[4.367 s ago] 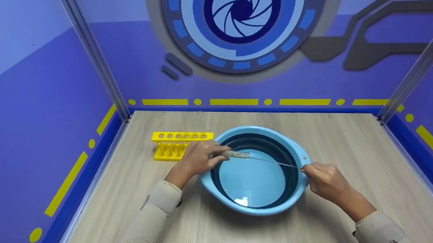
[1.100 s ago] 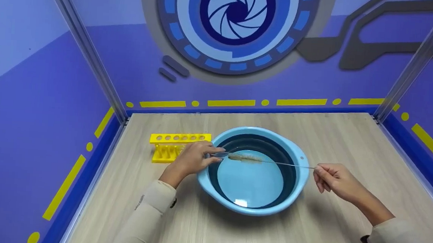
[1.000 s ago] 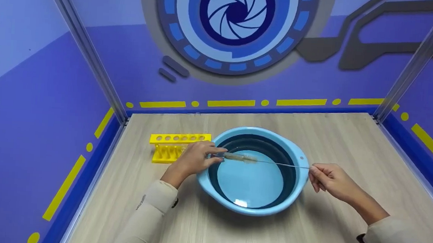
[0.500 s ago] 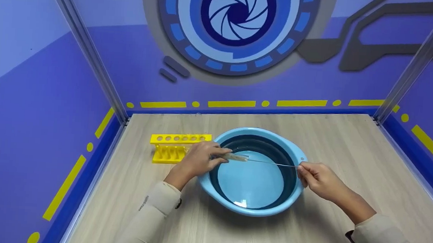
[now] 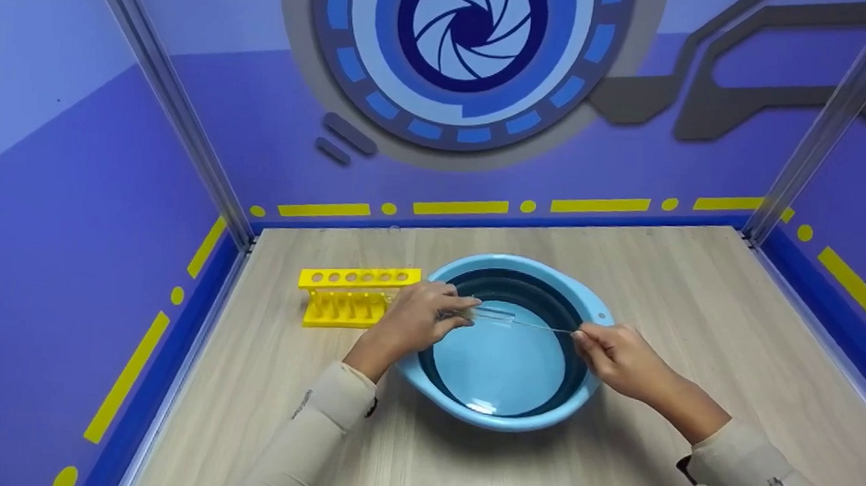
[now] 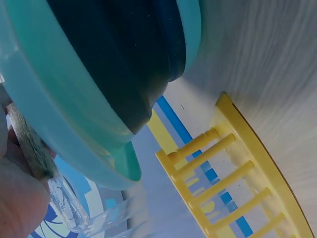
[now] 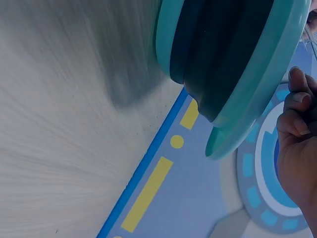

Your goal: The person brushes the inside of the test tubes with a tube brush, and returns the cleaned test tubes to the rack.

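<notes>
My left hand (image 5: 417,313) holds a clear test tube (image 5: 500,317) nearly level over the light-blue basin (image 5: 500,367), its mouth facing right. My right hand (image 5: 621,360), at the basin's right rim, pinches the thin wire handle of a test tube brush (image 5: 544,326). The wire runs into the tube's mouth. In the head view my left fingers mostly cover the bristles. The left wrist view shows the brown bristles (image 6: 32,144) within the tube, beside my thumb; the tube's lower end is blurred there. Curled fingers of my right hand (image 7: 297,119) show in the right wrist view.
A yellow test tube rack (image 5: 358,298) stands left of the basin, just behind my left hand. The basin has dark folding walls and stands on the wooden table (image 5: 303,400). Blue printed panels (image 5: 176,145) enclose the back and sides.
About a second ago the bristles were partly outside the tube. My right hand has since moved left, pushing the brush deeper in. My left hand has shifted slightly right with the tube.
</notes>
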The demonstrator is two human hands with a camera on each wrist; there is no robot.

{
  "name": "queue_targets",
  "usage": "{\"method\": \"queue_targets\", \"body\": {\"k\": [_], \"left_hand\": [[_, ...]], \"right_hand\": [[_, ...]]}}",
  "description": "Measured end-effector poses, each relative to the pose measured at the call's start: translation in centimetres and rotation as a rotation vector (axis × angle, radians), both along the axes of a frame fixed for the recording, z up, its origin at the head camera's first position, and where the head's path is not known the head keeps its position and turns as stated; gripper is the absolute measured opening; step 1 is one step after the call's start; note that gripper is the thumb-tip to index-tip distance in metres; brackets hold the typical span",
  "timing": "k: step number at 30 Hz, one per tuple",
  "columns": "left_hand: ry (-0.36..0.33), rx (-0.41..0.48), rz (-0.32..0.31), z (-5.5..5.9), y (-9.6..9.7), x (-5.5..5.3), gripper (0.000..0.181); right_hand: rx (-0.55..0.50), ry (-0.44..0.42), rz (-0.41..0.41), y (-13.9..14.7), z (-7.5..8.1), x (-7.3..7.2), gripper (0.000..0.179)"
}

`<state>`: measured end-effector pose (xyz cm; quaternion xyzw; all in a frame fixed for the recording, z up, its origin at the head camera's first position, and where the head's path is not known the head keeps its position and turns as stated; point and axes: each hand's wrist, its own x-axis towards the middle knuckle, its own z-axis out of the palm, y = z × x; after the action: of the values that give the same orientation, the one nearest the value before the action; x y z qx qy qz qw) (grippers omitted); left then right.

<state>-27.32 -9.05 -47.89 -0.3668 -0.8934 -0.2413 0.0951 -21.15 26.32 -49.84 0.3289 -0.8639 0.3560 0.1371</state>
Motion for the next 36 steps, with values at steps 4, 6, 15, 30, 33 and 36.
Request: {"method": "queue_targets", "body": {"k": [4, 6, 15, 30, 33, 36], "left_hand": [[0.049, -0.015, -0.010, 0.1, 0.3, 0.0, 0.038], [0.066, -0.016, -0.009, 0.1, 0.5, 0.0, 0.037], [0.107, -0.050, 0.006, 0.3, 1.2, 0.2, 0.038], [0.117, -0.050, 0.008, 0.4, 1.0, 0.3, 0.037], [0.088, -0.055, -0.024, 0.5, 0.8, 0.2, 0.038], [0.012, -0.055, -0.081, 0.7, 0.5, 0.0, 0.039]], "right_hand": [[-0.006, 0.035, 0.007, -0.4, -0.1, -0.1, 0.027], [-0.020, 0.045, 0.010, -0.7, -0.1, -0.2, 0.027], [-0.055, -0.043, 0.014, -2.0, 0.0, -0.2, 0.030], [0.070, 0.122, -0.010, -3.0, 0.3, -0.4, 0.022], [0.141, 0.312, -0.002, -2.8, 0.1, -0.7, 0.015], [0.196, 0.483, 0.018, -2.4, -0.2, -1.2, 0.016]]}}
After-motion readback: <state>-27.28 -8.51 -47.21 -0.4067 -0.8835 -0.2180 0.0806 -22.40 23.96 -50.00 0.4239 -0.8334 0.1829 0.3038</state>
